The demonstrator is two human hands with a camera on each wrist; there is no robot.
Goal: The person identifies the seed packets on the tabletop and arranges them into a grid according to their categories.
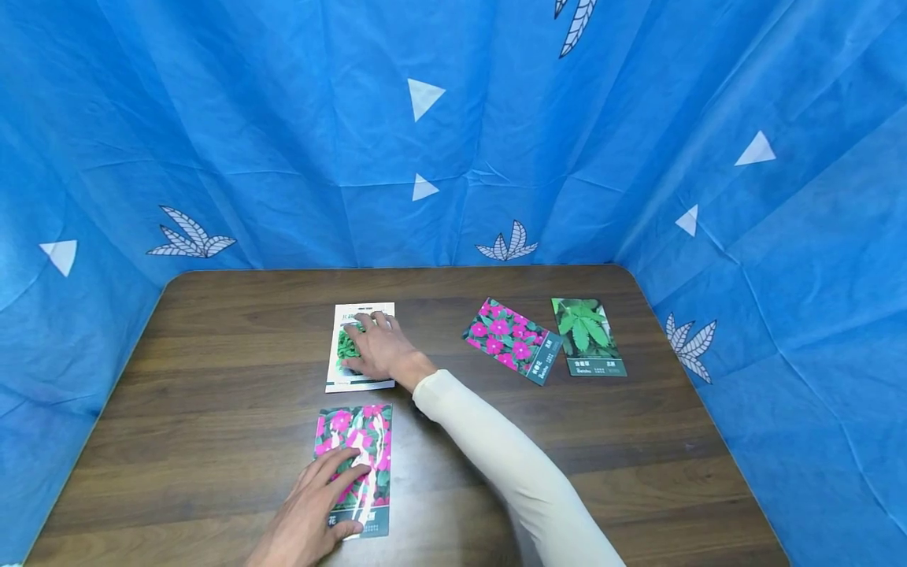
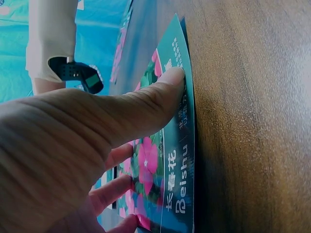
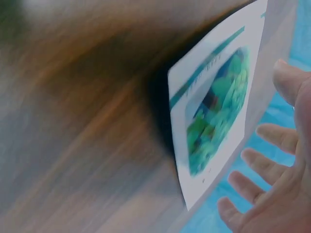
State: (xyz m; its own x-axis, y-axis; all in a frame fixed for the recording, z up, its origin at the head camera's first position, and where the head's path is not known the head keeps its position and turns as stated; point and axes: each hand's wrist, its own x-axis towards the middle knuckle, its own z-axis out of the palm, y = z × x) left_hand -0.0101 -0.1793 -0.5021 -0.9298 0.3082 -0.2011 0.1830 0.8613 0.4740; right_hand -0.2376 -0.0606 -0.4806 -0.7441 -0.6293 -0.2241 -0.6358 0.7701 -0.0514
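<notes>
Head view: left hand (image 1: 312, 498), fingers spread, likely steadies the glossy pink-flowered rectangular packet (image 1: 379, 476) beneath them; right hand (image 1: 383, 350), fingers spread, hovers over a white leaf-printed rectangular packet (image 3: 218, 109).

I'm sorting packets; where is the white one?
In the head view, the white packet is left of centre beneath the right hand, just beyond the pink-flowered packet under the left hand.

Spread right hand (image 3: 277, 196), nearby white leaf-printed packet (image 3: 218, 109), wooden table (image 3: 87, 160)
</notes>
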